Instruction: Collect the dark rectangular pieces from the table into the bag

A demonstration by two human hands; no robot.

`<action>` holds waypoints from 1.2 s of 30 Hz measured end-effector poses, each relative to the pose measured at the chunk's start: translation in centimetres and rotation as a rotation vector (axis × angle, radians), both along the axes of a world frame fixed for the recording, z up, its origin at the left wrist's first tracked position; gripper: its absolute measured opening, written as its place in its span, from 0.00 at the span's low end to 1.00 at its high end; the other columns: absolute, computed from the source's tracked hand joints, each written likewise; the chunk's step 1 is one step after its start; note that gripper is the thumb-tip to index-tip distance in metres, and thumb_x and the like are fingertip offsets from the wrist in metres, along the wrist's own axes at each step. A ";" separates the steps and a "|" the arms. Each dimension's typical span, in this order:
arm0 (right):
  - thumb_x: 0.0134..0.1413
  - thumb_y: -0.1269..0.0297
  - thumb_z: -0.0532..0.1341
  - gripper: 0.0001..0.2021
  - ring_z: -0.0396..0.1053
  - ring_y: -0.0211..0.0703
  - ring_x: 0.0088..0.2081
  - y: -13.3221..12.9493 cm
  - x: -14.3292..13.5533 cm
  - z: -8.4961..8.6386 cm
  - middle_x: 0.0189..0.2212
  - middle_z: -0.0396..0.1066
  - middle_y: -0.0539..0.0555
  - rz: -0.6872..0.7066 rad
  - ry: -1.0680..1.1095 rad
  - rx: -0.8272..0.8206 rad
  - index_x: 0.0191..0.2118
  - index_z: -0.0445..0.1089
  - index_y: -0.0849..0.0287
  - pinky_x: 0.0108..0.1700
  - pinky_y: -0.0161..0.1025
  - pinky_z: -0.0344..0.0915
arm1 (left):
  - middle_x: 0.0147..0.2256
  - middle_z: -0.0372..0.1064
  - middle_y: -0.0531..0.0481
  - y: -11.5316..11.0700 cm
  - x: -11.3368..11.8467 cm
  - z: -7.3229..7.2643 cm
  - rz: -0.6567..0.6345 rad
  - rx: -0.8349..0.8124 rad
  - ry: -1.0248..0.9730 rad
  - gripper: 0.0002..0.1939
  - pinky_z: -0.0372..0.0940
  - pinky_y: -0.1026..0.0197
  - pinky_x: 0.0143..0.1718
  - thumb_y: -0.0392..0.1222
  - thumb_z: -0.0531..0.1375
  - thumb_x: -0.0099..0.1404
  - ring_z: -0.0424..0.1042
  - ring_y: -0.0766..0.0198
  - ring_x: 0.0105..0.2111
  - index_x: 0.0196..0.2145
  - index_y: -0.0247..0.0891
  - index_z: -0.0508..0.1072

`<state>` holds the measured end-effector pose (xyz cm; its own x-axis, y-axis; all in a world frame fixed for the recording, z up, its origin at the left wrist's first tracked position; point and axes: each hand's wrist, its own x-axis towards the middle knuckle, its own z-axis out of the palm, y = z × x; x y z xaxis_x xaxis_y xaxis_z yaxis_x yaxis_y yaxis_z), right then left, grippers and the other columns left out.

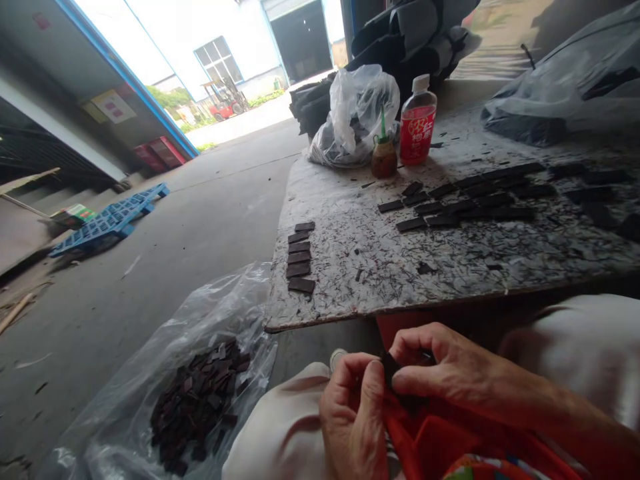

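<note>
A small dark rectangular piece [389, 371] is pinched between my two hands, above my lap and in front of the table edge. My left hand [355, 407] grips its left side between thumb and fingers. On the other side, the thumb and curled fingers of my right hand [440, 367] close on it. My fingers partly cover the piece. Similar dark pieces lie in a short column [299, 257] at the table's left edge. More dark strips [465, 200] are laid in rows farther right.
The worktable [345, 293] is littered with black scraps. On it stand a red-labelled bottle [419, 123], a small brown pot with a green nozzle [384, 159] and a plastic bag [357, 113]. On the floor lie a clear bag of dark pieces [200, 400] and a blue pallet [113, 220].
</note>
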<state>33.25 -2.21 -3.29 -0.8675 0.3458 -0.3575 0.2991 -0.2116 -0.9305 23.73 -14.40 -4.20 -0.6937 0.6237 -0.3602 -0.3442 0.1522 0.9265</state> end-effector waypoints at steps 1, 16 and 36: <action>0.49 0.65 0.63 0.06 0.65 0.35 0.26 -0.1 0.0 -0.2 0.23 0.71 0.48 -0.012 -0.005 -0.010 0.28 0.70 0.63 0.29 0.30 0.60 | 0.23 0.66 0.55 0.0 0.1 -0.2 -0.008 0.016 -0.023 0.16 0.63 0.68 0.25 0.55 0.65 0.55 0.65 0.68 0.23 0.28 0.39 0.71; 0.51 0.63 0.61 0.08 0.57 0.32 0.26 0.7 1.6 -1.1 0.22 0.65 0.45 0.129 -0.130 0.128 0.28 0.70 0.63 0.26 0.29 0.54 | 0.15 0.65 0.55 -0.5 0.5 -1.7 -0.285 -0.166 -0.121 0.18 0.55 0.69 0.17 0.58 0.60 0.59 0.61 0.69 0.14 0.27 0.40 0.64; 0.48 0.62 0.62 0.08 0.60 0.35 0.28 0.0 1.2 -2.4 0.25 0.65 0.48 0.097 -0.188 -0.297 0.30 0.66 0.62 0.29 0.30 0.58 | 0.13 0.55 0.56 -0.4 1.7 -2.8 -0.058 -0.076 -0.287 0.25 0.45 0.64 0.18 0.66 0.58 0.55 0.51 0.71 0.14 0.20 0.40 0.64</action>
